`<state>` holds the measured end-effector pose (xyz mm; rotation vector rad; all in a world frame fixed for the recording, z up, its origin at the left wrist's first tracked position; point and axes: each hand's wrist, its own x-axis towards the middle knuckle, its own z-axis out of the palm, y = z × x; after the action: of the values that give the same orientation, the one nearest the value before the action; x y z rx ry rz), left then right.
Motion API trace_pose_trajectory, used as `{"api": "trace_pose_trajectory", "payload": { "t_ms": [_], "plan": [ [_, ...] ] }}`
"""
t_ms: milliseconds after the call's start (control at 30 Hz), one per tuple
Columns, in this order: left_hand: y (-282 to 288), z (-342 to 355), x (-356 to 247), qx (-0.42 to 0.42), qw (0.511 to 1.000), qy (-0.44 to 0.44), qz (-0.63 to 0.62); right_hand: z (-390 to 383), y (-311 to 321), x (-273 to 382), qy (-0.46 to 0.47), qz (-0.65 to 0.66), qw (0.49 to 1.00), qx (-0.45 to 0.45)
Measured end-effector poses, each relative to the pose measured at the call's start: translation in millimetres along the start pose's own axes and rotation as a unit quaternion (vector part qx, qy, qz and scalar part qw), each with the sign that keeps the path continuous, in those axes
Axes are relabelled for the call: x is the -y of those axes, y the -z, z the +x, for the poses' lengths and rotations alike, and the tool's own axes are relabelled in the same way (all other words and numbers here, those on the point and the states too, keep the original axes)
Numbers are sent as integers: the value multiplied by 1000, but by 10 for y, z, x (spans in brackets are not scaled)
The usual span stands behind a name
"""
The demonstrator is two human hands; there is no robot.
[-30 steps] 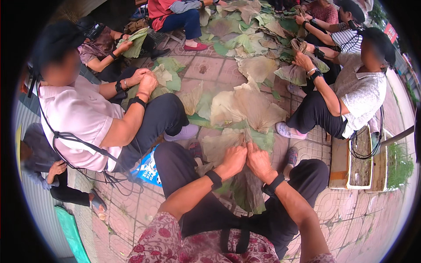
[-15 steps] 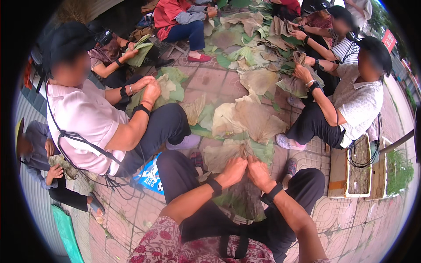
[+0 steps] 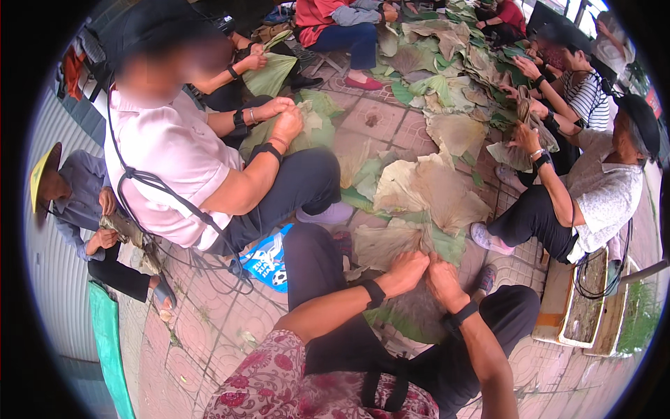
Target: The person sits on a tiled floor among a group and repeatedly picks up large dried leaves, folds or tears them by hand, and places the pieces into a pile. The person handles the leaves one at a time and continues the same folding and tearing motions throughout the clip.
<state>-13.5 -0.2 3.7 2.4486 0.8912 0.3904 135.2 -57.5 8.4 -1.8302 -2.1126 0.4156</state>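
Note:
A large dried lotus leaf (image 3: 413,315), grey-brown with green at its lower edge, hangs between my knees. My left hand (image 3: 407,273) grips its gathered upper part with closed fingers. Right beside it, nearly touching, my right hand (image 3: 445,283) is closed on the same leaf. Pale brown leaf (image 3: 385,244) spreads out beyond my knuckles; whether it belongs to the held one I cannot tell. Just past that, a wide beige dried leaf (image 3: 429,188) lies on the ground. My fingertips are partly hidden by the folds.
A person in a pink shirt (image 3: 171,157) sits close on my left, handling leaves. Another in a pale patterned shirt (image 3: 604,181) sits at right. Many leaves (image 3: 453,133) cover the paving ahead. A blue bag (image 3: 269,260) lies by my left knee; foam planter boxes (image 3: 585,300) stand at right.
The whole view has swung left, so people and leaves appear farther right. Both my hands keep their hold on the leaf, close together.

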Motion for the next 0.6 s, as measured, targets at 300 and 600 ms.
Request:
{"api": "trace_pose_trajectory", "payload": {
  "t_ms": [300,600],
  "plan": [
    [-242,-2,13,-56,995,-7,-79,-31,-90,-75,12,76,996,-42],
    [-285,32,65,-73,995,-30,-64,107,-165,-170,5,215,974,-69]
  ]
}}
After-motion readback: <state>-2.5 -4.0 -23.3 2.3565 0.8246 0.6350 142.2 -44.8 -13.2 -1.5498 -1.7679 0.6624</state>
